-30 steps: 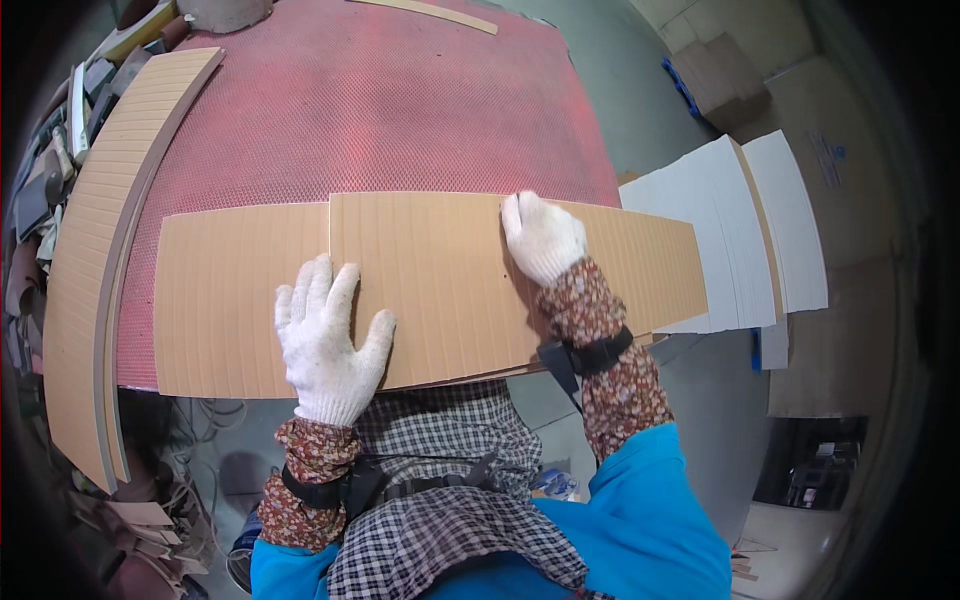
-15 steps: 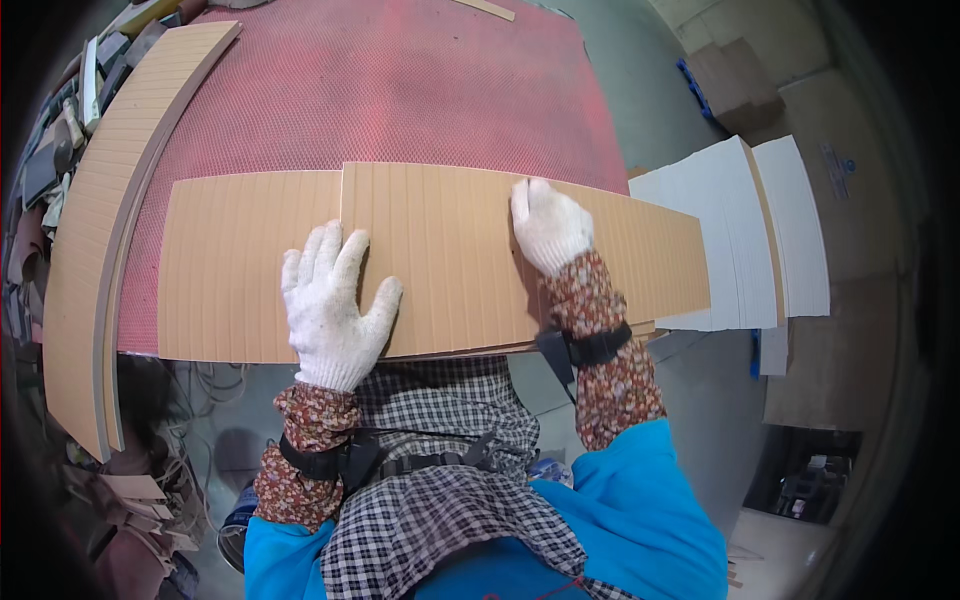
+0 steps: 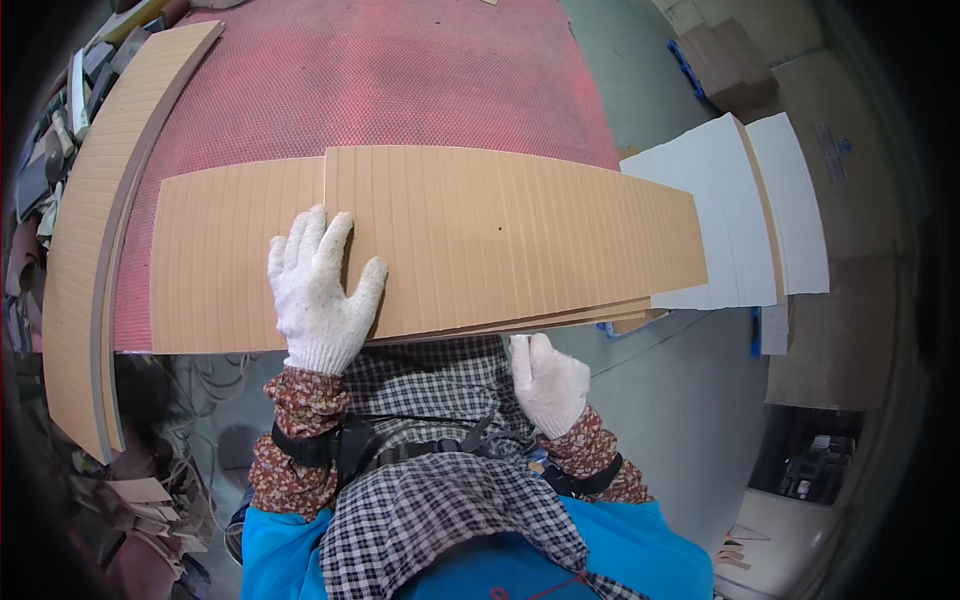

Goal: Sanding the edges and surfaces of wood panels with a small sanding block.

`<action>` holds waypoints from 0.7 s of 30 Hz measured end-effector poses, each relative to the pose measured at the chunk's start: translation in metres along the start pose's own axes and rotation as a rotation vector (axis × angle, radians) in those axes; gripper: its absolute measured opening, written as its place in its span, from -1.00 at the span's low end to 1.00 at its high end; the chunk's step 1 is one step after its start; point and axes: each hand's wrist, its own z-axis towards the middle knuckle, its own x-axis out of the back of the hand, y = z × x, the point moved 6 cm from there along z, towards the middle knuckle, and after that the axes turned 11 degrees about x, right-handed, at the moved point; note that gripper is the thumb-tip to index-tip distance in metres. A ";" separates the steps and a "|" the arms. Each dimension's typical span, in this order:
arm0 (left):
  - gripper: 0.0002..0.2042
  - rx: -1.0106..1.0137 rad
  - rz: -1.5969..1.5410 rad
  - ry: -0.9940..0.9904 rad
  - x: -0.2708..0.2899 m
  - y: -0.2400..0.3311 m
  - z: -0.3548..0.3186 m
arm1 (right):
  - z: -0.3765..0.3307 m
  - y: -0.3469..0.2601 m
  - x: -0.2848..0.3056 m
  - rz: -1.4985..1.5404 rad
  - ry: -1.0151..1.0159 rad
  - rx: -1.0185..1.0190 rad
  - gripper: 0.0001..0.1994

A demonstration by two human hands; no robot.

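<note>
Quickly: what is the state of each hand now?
Left hand: open, flat on the top grooved board.
Right hand: at that board's near edge; grip cannot be told.

a red mesh-topped table (image 3: 400,80) fills twelve o'clock; grey concrete floor (image 3: 660,400) at four; white sheets (image 3: 730,200) stacked at three.

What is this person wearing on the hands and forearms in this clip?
Both the left hand and right hand wear white knit gloves. The forearms carry brown floral-patterned sleeve covers, each ringed by a black strap, over bright blue sleeves.
</note>
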 end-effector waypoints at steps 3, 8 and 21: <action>-0.43 0.008 -0.050 -0.027 0.002 0.001 0.002 | 0.010 -0.006 0.012 -0.098 0.098 0.022 -0.84; -0.43 0.006 -0.038 -0.020 -0.001 -0.001 0.002 | 0.019 -0.005 0.009 0.038 0.107 -0.091 -0.85; -0.42 0.014 0.004 -0.007 0.000 -0.001 0.001 | 0.097 0.015 0.017 -0.161 0.113 0.097 -0.85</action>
